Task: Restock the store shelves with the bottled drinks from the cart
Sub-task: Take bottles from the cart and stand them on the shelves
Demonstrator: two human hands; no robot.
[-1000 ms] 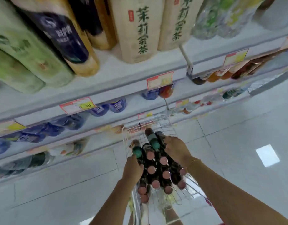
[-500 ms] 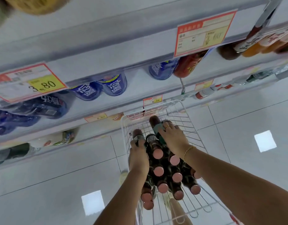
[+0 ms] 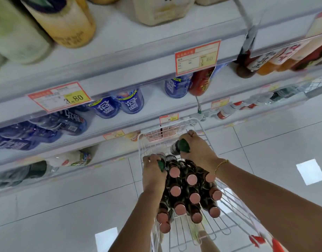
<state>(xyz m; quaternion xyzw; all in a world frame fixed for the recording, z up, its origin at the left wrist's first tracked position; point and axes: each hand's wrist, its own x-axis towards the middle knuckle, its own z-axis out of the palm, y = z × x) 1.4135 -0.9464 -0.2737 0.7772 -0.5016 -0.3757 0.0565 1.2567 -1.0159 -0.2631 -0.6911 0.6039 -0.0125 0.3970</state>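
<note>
1. Shop aisle; pale glossy floor tiles (image 3: pixel 265 151) are seen from three round to nine o'clock of the view, with ceiling lights reflected in them.
2. Shelves (image 3: pixel 120 73); white, tiered, spread from nine through twelve to two o'clock; drinks are stood at the front edges, presumably so that labels face the aisle; blue-labelled bottles (image 3: pixel 131 102) are ranged at ten o'clock, below a price tag (image 3: pixel 59 96) marked 3.80.
3. Cart (image 3: pixel 167 122); white wire, at six o'clock; its far rim is set just beside the lowest shelf, judged so that each reach is kept short.
4. Pink-capped bottles (image 3: pixel 191 179); dark, packed upright and touching in the cart's middle; this is the stock to be shelved, and most of it is judged to be awaiting transfer.
5. Left hand (image 3: pixel 153 176); fingers are curled round the neck of a green-capped bottle (image 3: pixel 161 164) at the pack's ten o'clock corner.
6. Right hand (image 3: pixel 198 151); fingers are wrapped round a second green-capped bottle (image 3: pixel 180 147), held tilted at the pack's twelve o'clock; a bracelet (image 3: pixel 222 163) is worn at the wrist.
7. Grip; necks are taken, it is judged, because only the tops are exposed in so tight a pack; one bottle per hand halves the trips.
8. Step in hand; lifting out is judged to be under way; the intended shelf cannot be told.
</note>
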